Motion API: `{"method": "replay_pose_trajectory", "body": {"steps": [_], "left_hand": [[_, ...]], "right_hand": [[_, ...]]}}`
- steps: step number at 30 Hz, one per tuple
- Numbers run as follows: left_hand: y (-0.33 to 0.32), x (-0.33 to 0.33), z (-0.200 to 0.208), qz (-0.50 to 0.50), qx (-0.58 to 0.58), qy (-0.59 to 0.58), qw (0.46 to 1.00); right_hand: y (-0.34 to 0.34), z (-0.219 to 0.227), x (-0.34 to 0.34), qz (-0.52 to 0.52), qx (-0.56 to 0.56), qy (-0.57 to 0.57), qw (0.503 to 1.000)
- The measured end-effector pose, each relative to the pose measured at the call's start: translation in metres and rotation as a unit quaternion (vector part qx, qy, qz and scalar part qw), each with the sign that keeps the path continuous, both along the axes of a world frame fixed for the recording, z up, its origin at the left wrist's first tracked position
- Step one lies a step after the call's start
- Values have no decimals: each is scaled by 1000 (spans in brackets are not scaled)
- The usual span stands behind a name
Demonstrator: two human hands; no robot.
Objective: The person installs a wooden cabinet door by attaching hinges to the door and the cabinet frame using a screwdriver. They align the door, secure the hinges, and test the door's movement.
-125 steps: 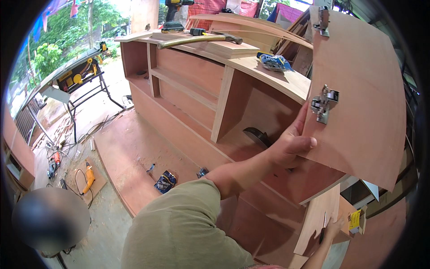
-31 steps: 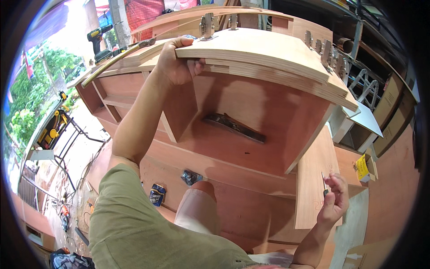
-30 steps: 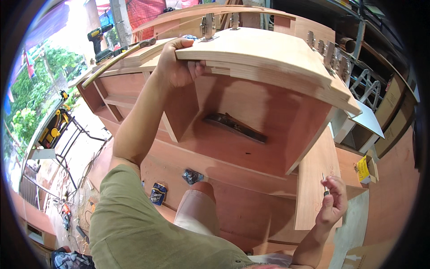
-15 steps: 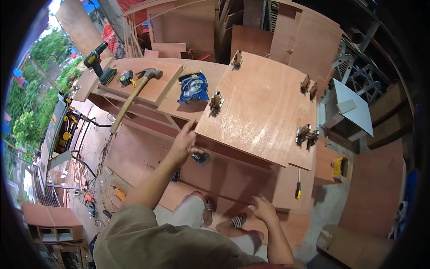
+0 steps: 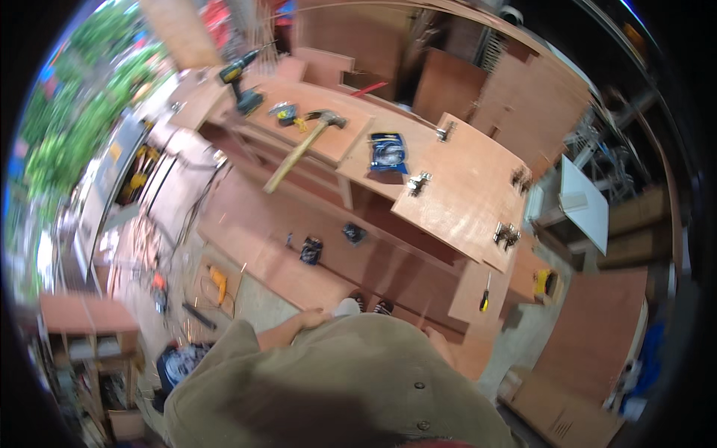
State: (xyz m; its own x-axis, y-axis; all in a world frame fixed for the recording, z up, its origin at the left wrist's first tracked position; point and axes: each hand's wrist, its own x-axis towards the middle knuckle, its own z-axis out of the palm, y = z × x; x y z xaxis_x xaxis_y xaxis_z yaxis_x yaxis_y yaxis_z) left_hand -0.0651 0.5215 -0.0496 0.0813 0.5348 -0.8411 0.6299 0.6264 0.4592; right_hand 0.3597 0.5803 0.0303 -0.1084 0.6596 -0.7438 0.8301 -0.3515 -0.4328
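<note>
My left hand (image 5: 312,319) is low beside my leg, blurred, its fingers not clear enough to read. Most of my right hand (image 5: 437,342) is hidden behind my shirt, above the lower plywood. Neither hand visibly touches a work piece. Ahead of them lies a plywood panel (image 5: 467,198) on a wooden cabinet frame. Metal cabinet hinges (image 5: 419,184) stand along its left and right edges. A screwdriver (image 5: 485,299) with a yellow and black handle rests on the wood nearer my right hand. Left of the panel is a blue plastic packet (image 5: 388,154).
A claw hammer (image 5: 302,153) overhangs the board's front edge, near a cordless drill (image 5: 237,84). Dark small packets (image 5: 311,251) sit on the lower plywood (image 5: 254,224). An orange power tool (image 5: 216,284) lies on the floor at left. Plywood sheets (image 5: 534,104) lean at the back.
Both hands have drawn back toward my body, the left one away from the panel's near corner. My view has swung, so the bench things appear further right; the picture is blurred.
</note>
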Motion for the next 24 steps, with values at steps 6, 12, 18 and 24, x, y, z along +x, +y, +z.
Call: {"method": "replay_pose_trajectory", "body": {"steps": [6, 12, 18, 24], "left_hand": [[12, -29, 52, 247, 156, 82, 953], [-26, -90, 48, 326, 75, 99, 937], [28, -210, 28, 644, 95, -28, 758], [165, -432, 23, 748, 224, -126, 612]], "right_hand": [[55, -14, -35, -30, -7, 126, 992], [75, -12, -38, -45, 9, 31, 998], [61, -62, -37, -205, 26, 63, 976], [74, 14, -124, -233, 26, -54, 971]]}}
